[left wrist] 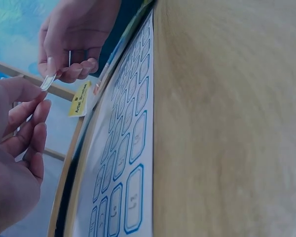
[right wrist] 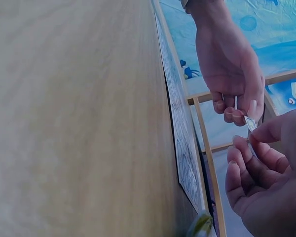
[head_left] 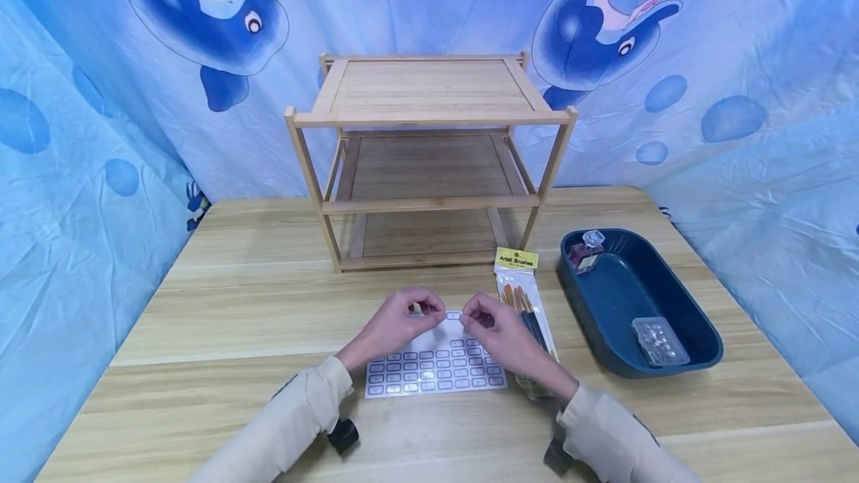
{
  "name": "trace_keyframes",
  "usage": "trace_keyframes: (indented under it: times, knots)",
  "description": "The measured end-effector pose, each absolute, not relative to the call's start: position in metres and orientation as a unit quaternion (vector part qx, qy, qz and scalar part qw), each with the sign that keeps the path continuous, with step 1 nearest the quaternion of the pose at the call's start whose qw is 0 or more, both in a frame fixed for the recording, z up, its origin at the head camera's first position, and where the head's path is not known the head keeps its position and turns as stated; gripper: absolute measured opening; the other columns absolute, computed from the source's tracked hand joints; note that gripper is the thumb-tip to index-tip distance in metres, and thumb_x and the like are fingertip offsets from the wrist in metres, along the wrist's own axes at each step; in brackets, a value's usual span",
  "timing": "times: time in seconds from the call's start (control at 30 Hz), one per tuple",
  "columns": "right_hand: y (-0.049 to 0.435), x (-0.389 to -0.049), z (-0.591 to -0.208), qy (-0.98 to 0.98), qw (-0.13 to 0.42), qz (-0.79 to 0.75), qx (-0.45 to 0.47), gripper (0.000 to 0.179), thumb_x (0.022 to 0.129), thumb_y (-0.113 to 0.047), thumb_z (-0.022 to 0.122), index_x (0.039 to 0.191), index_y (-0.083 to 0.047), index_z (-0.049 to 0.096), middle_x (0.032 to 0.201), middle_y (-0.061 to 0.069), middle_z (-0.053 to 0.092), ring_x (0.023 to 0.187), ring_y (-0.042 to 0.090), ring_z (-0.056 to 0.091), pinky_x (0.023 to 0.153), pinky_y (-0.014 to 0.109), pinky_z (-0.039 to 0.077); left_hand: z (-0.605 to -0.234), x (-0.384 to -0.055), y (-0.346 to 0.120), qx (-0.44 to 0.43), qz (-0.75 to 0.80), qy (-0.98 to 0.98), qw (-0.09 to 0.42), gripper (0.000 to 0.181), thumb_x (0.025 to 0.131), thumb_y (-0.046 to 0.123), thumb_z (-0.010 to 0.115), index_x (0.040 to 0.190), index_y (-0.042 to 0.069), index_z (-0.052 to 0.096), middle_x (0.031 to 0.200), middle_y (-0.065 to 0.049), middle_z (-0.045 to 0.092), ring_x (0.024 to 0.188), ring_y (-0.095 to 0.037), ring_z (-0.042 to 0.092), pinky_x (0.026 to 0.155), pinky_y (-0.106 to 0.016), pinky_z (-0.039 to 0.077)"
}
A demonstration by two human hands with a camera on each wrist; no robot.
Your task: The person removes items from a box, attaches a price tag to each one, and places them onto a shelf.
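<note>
A small white label sticker (head_left: 453, 315) with a dark blue printed border is stretched between both hands. My left hand (head_left: 401, 325) pinches its left end between thumb and forefinger, and my right hand (head_left: 502, 335) pinches the right end. Both wrist views show the label (left wrist: 48, 82) held up above the table, one fingertip pair at each end. Below the hands lies a white sheet of labels (head_left: 429, 373) with several rows of bordered stickers; its upper part is blank. Print on the held label is too small to read.
A pack of artist brushes (head_left: 523, 304) lies right of the sheet, partly under my right forearm. Farther right, a dark blue basin (head_left: 607, 297) holds a small bottle (head_left: 586, 253) and a clear plastic box (head_left: 661, 341). Behind stands a three-tier wooden shelf (head_left: 429, 203).
</note>
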State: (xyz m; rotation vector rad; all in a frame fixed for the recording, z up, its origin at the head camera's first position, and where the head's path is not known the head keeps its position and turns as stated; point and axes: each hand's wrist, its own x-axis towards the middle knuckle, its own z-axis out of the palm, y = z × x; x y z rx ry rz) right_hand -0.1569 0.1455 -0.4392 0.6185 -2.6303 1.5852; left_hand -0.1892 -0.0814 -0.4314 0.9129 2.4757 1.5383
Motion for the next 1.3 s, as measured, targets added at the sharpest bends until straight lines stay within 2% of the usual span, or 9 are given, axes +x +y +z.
trace_keyframes:
  times: [0.37, 0.53, 0.8, 1.3]
  knots:
    - [0.152, -0.156, -0.437, -0.842, 0.015, 0.507, 0.183, 0.005, 0.096, -0.001, 0.066, 0.098, -0.005, 0.069, 0.089, 0.001, 0.066, 0.081, 0.017, 0.061, 0.073, 0.027, 0.052, -0.432, -0.188, -0.072, 0.279, 0.515, 0.809, 0.049, 0.006, 0.095, 0.011, 0.071, 0.099, 0.011, 0.076, 0.095, 0.007, 0.070, 0.093, -0.014, 0.062, 0.084, -0.033, 0.048]
    - [0.157, -0.155, -0.435, -0.843, 0.027, 0.507, 0.175, 0.006, 0.095, 0.000, 0.067, 0.094, -0.005, 0.070, 0.086, 0.001, 0.066, 0.077, 0.016, 0.059, 0.068, 0.026, 0.049, -0.433, -0.187, -0.064, 0.272, 0.528, 0.803, 0.051, 0.007, 0.096, 0.009, 0.070, 0.099, 0.007, 0.076, 0.094, 0.004, 0.070, 0.091, -0.014, 0.062, 0.083, -0.029, 0.050]
    - [0.166, -0.155, -0.434, -0.857, 0.044, 0.486, 0.166, 0.009, 0.095, 0.002, 0.067, 0.093, -0.007, 0.069, 0.081, -0.003, 0.062, 0.073, 0.015, 0.057, 0.064, 0.025, 0.048, -0.434, -0.186, -0.049, 0.256, 0.537, 0.802, 0.050, 0.007, 0.097, 0.007, 0.069, 0.099, 0.005, 0.075, 0.092, 0.003, 0.070, 0.090, -0.014, 0.062, 0.084, -0.030, 0.052]
    - [0.185, -0.152, -0.435, -0.860, 0.055, 0.487, 0.143, 0.012, 0.095, 0.005, 0.067, 0.092, -0.006, 0.067, 0.080, 0.000, 0.059, 0.069, 0.015, 0.053, 0.059, 0.024, 0.044, -0.437, -0.187, -0.022, 0.242, 0.548, 0.799, 0.052, 0.008, 0.095, 0.005, 0.069, 0.100, 0.003, 0.076, 0.092, 0.001, 0.071, 0.088, -0.011, 0.063, 0.083, -0.027, 0.053]
